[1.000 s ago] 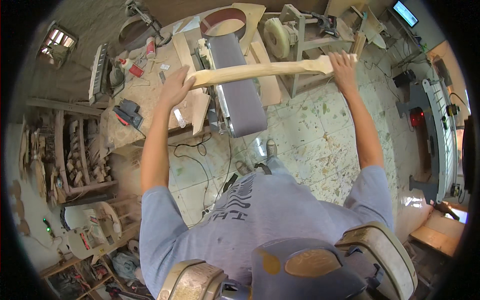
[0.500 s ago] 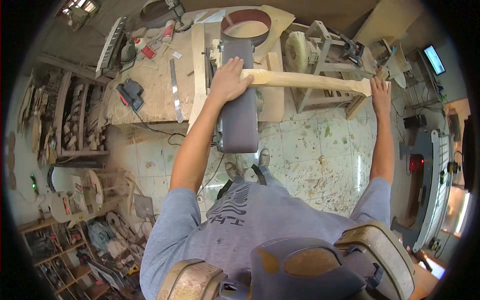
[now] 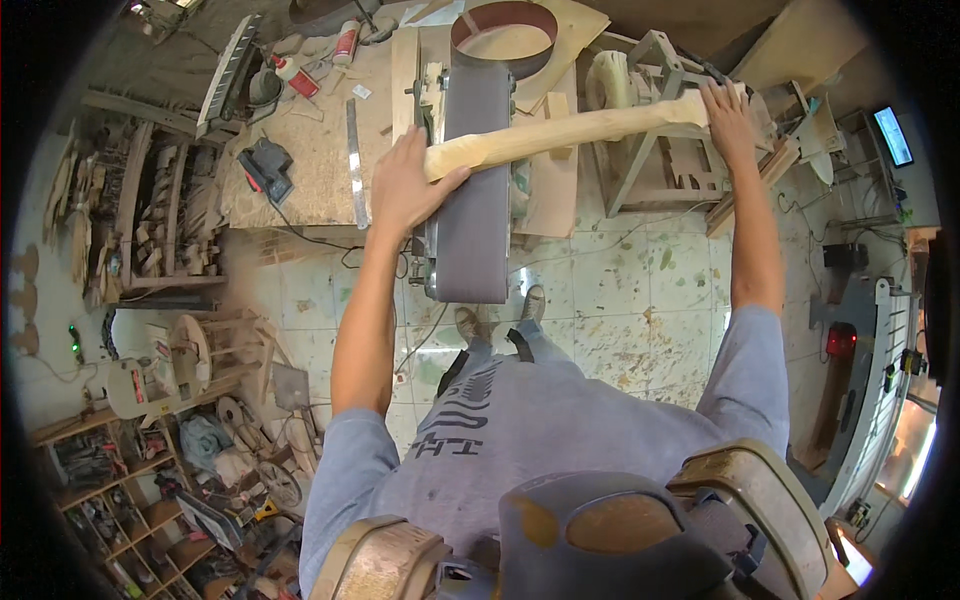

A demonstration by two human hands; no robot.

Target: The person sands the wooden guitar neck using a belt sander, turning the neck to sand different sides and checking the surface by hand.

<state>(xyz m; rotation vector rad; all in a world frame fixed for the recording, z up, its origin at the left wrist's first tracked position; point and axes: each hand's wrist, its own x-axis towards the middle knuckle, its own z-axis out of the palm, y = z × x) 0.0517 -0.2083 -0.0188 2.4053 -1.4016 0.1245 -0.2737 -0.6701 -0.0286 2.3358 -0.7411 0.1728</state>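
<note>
A long pale wooden piece (image 3: 580,128), slim in the middle with flared ends, lies slantwise across the dark belt of a belt sander (image 3: 470,235). My left hand (image 3: 405,185) grips its left end at the belt's left edge, thumb toward the belt and fingers partly hidden behind the wood. Farther off and higher, my right hand (image 3: 730,125) wraps over the right end, beyond the sander. The piece's right end points away from me. Whether the belt is running, I cannot tell.
On the dusty workbench (image 3: 310,185) lie a steel ruler (image 3: 354,150), a black corded power tool (image 3: 265,168) and a red-and-white bottle (image 3: 296,76). A round hoop (image 3: 503,38) stands behind the sander. A wooden stand with a buffing wheel (image 3: 607,88) is to the right.
Both hands have shifted the wooden piece. Its left end moved left and slightly nearer across the belt, while its right end swung farther away, tilting the piece.
</note>
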